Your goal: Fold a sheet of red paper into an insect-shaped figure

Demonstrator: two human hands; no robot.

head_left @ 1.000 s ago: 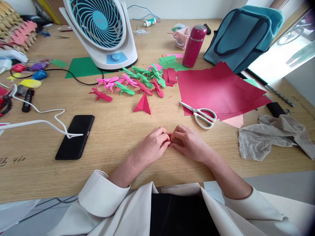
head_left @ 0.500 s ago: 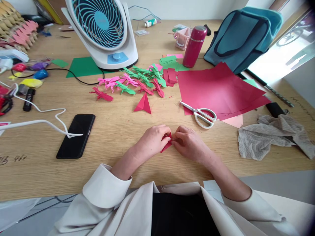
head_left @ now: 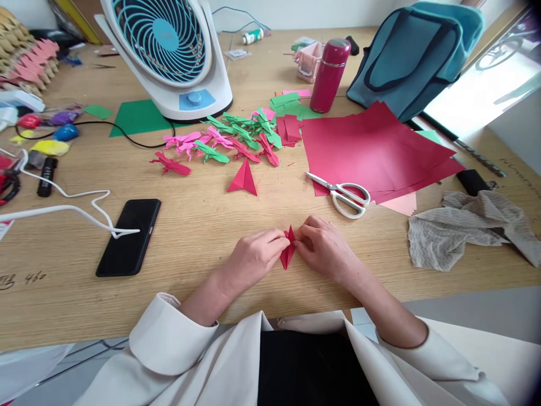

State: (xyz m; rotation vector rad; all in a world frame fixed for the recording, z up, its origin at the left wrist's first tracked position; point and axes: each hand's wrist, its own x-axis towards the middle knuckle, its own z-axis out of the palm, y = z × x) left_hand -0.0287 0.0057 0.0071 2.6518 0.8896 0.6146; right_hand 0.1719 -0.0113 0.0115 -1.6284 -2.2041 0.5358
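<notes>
A small folded red paper (head_left: 288, 256), diamond-shaped with pointed ends, is held just above the table between both hands. My left hand (head_left: 261, 251) pinches its left side with thumb and fingers. On the other side, the fingertips of my right hand (head_left: 320, 243) close on its right edge. Beyond the hands lies a red folded triangle (head_left: 243, 179). Farther back is a pile of green, pink and red folded paper figures (head_left: 243, 132), with small red paper pieces (head_left: 289, 129) beside it.
White-handled scissors (head_left: 344, 194) lie right of centre, by large red sheets (head_left: 372, 152). A phone (head_left: 129, 237) with a white cable is at left. Behind stand a fan (head_left: 169, 62), a red bottle (head_left: 331, 76) and a blue bag (head_left: 414, 62). A grey cloth (head_left: 448, 234) lies at right.
My left hand has shifted slightly left and down, showing more of the red paper. The paper now looks upright and diamond-shaped. The view has moved slightly.
</notes>
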